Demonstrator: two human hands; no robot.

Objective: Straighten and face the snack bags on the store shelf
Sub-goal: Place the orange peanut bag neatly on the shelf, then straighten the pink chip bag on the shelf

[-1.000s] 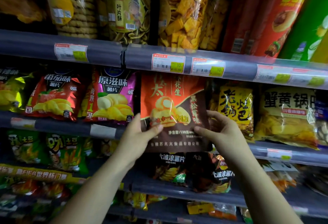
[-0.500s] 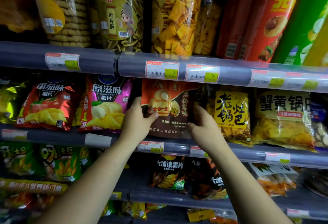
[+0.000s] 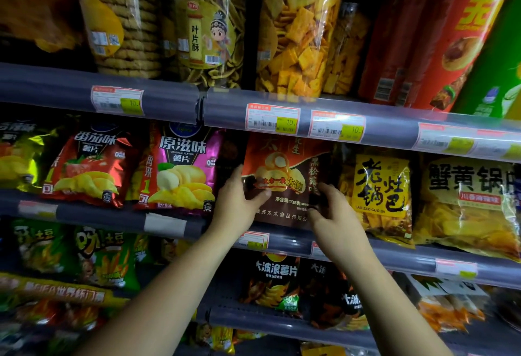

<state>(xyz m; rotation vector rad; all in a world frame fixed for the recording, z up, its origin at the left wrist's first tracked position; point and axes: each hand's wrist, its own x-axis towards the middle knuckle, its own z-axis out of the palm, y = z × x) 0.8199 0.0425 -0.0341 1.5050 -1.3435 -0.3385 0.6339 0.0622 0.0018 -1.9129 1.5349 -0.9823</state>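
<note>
A red and brown snack bag (image 3: 284,183) stands upright on the middle shelf, its top tucked behind the price rail (image 3: 282,119) above. My left hand (image 3: 236,203) grips its left edge, thumb on the front. My right hand (image 3: 329,214) grips its lower right edge. To its left stands a magenta chip bag (image 3: 183,167) and a red chip bag (image 3: 90,164). To its right stands a yellow bag with black characters (image 3: 380,189) and a wider yellow bag (image 3: 470,203).
Clear jars of biscuits and crackers (image 3: 296,34) and tall red canisters (image 3: 439,34) fill the top shelf. Black chip bags (image 3: 273,282) and green bags (image 3: 98,257) sit on the lower shelf. The grey shelf rail (image 3: 169,223) runs under the bags.
Both hands have lifted the red and brown bag from in front of the lower shelf up and back into its slot on the middle shelf.
</note>
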